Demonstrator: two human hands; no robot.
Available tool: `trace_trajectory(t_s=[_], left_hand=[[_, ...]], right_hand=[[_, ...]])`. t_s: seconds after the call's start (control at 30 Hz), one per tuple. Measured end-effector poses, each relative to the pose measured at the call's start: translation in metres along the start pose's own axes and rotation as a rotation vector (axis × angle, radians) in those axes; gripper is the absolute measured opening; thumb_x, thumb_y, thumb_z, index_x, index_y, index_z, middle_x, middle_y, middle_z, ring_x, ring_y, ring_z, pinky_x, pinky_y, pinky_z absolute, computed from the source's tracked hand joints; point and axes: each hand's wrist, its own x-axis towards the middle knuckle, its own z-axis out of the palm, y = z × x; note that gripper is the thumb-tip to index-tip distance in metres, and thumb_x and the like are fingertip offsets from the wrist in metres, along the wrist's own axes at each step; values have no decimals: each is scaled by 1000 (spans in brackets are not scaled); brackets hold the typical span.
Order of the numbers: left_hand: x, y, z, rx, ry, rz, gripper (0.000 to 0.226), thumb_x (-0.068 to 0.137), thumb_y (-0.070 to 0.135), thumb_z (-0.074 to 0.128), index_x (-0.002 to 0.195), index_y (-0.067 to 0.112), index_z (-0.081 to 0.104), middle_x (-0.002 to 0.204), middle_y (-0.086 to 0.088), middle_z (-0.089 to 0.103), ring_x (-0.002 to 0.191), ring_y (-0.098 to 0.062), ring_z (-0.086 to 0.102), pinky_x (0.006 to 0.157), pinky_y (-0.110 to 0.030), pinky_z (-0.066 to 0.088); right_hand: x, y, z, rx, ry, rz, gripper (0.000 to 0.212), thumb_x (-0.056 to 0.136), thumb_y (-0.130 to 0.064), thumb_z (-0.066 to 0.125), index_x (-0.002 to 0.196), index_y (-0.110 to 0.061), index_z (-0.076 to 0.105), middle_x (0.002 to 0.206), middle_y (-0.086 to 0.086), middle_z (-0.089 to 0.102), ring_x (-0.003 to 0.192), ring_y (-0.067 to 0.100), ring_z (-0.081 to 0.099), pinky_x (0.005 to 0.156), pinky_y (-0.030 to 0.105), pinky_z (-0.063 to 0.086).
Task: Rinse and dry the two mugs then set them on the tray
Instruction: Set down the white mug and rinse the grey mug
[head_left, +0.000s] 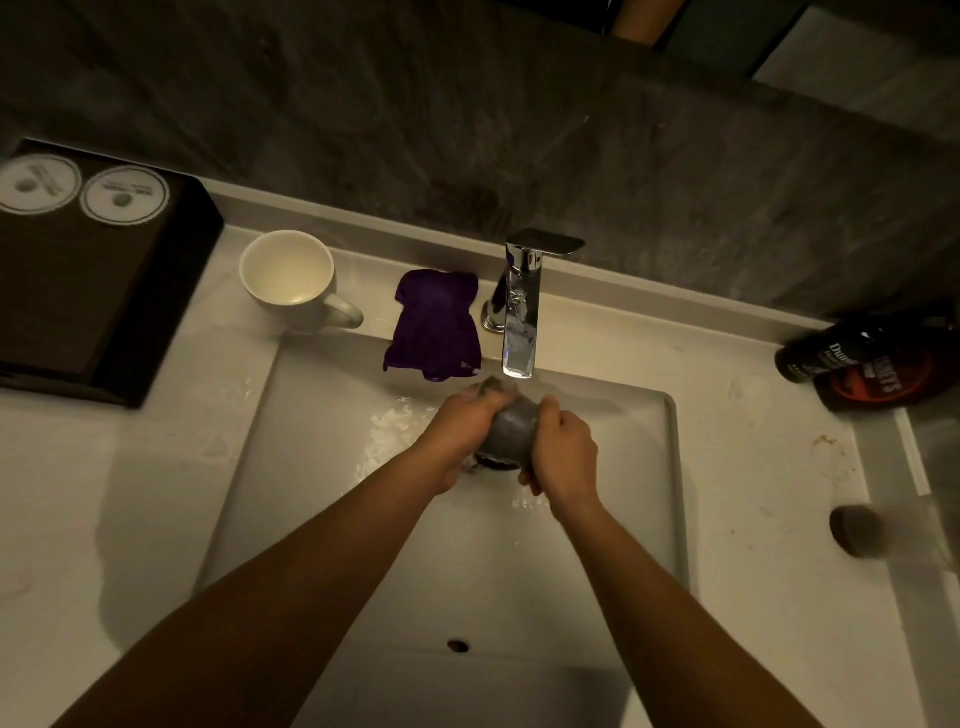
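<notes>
Dim basin (322, 467), water running: both hands, left (457, 431) and right (563, 457), wrap the grey mug (511, 423) under the tap (522, 306). Rinsing now; cloth (434, 325) next, I'd say.

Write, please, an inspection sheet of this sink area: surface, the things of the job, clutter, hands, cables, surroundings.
Surface: pale counter with wet sink; stain near right edge.
Job's things: grey mug held under the faucet; white mug upright on counter, not on tray; purple cloth over sink rim; black tray at left, with two round coasters.
Clutter: dark bottles at right; round brown object.
Hands: left hand and right hand both grip the grey mug.
Cables: nothing seen.
Surroundings: dark stone wall.
</notes>
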Motion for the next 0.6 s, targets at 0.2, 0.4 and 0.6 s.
trace_trajectory(t_s=[0.2,0.4,0.6], left_hand=[[1,-10,-7,-76,-64,122,58,84,63,66,130,27,65,128,-10,71,114,-29,70,93,-46,62],[3,-3,-3,-163,-87,-150,53,94,59,63,131,21,61,124,-15,73,109,-36,73,93,-53,62],[-6,1,-7,-223,-91,157,19,102,30,59,98,22,75,91,2,78,94,-18,71,82,-33,53]], right_hand=[[8,-10,-12,72,-129,109,42,101,-41,35,98,-9,62,82,21,71,54,25,62,46,31,47],[10,2,-10,-116,-15,-264,30,104,-43,45,96,-21,63,87,3,67,74,14,65,57,27,54],[5,-18,-25,360,-434,420,44,98,-36,42,114,-2,64,81,26,67,47,25,54,38,22,32]])
